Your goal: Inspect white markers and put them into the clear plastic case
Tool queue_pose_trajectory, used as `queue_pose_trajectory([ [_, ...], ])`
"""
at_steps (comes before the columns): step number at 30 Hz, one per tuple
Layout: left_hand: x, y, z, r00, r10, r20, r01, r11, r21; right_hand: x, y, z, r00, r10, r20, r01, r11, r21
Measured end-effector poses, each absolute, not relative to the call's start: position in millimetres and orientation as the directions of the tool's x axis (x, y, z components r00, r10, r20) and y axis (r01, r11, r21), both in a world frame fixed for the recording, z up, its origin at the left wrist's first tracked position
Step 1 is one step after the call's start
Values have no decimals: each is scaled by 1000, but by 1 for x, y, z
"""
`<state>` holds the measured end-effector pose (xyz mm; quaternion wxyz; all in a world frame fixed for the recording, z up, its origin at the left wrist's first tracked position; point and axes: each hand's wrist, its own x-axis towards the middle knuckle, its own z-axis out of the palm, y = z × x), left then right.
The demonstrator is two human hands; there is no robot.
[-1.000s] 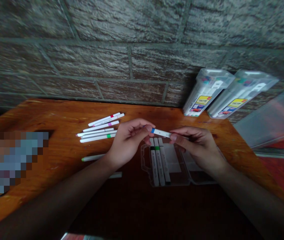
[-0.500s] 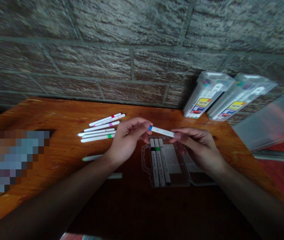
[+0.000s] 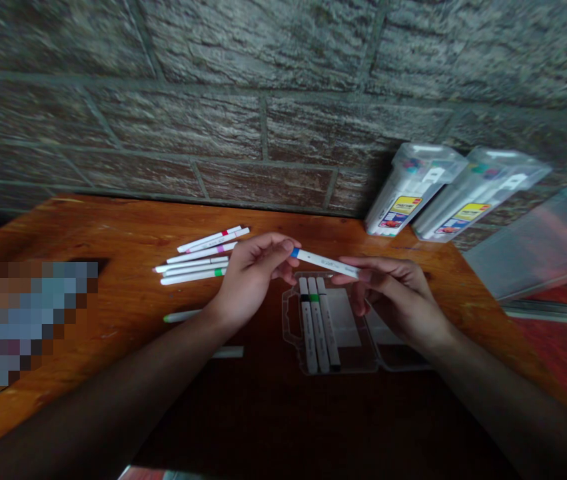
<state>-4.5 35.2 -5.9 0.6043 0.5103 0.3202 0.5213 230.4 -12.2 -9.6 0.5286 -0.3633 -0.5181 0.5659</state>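
A white marker (image 3: 326, 261) with a blue band is held between both hands above an open clear plastic case (image 3: 290, 320). My left hand (image 3: 256, 270) pinches its blue end, and the fingers of my right hand (image 3: 396, 283) are closed on the other end. In the case lie three white markers side by side: one with a black band (image 3: 308, 333), one with a green band (image 3: 316, 327) and a third (image 3: 330, 330) with a dark tip. Several loose white markers (image 3: 193, 270) lie left of my left hand, which with its forearm partly covers some of them.
Two upright clear cases (image 3: 398, 200) of markers stand at the back right against the stone wall (image 3: 223, 127). A blurred-out, pixelated patch covers the left side of the wooden table (image 3: 113, 233). Two more markers lie partly behind my left forearm.
The left hand has shifted slightly left with the blue end. The right hand has slid toward the marker's far tip, so more of the white barrel shows.
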Motion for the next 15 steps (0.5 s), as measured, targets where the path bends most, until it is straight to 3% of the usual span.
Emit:
queue_pose_trajectory([
  [15,-6,41,0,178,975,136,-337,-69,939,222,-4,7,-207,978,28,-245,-24,-969],
])
